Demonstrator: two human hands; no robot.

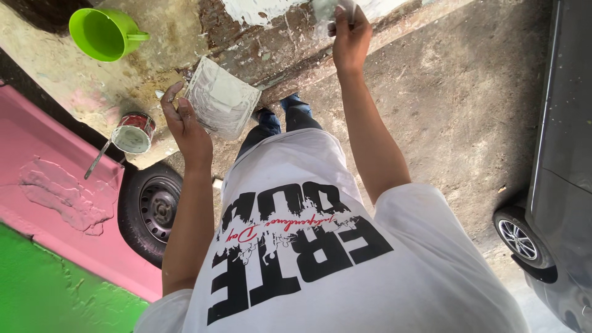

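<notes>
Two hands raised, left hand tilting putty board, right hand gripping scraper

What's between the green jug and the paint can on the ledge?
Nothing: bare, stained ledge between the green jug and the paint can, per the head view.

Both arms extend forward from the torso, elbows nearly straight. The left hand is raised with its palm turned inward and fingers curled in a grip. The right hand reaches farther out, fingers pinched closed.
</notes>
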